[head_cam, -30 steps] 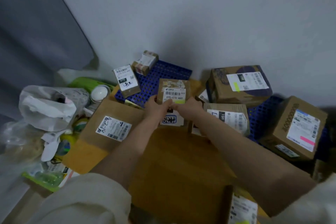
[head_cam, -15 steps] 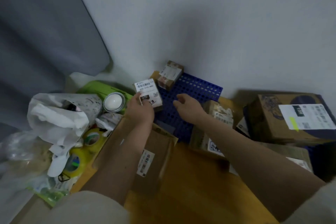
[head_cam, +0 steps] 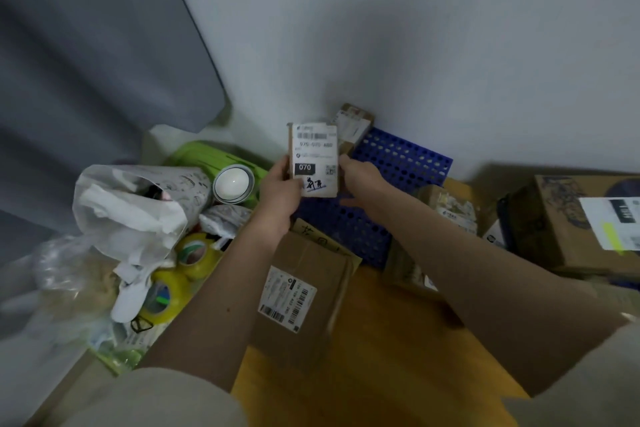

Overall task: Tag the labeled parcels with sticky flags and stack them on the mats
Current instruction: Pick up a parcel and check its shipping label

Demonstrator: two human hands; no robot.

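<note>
Raised since half a second ago, the small labelled parcel point(head_cam: 314, 160) now stands upright between my two hands, above the blue perforated mat point(head_cam: 391, 163). My left hand point(head_cam: 281, 188) grips its left edge, thumb on the label. My right hand point(head_cam: 358, 174) holds its right edge, fingers curled behind. Below my left forearm lies a flat brown parcel point(head_cam: 304, 291). Left of my left hand sit yellow tape rolls point(head_cam: 173, 284) and a white bag point(head_cam: 128, 211).

place: home parcel corner | cues: labeled parcels point(head_cam: 298, 291), blue mat point(head_cam: 398, 159), tape rolls point(head_cam: 173, 284)
</note>
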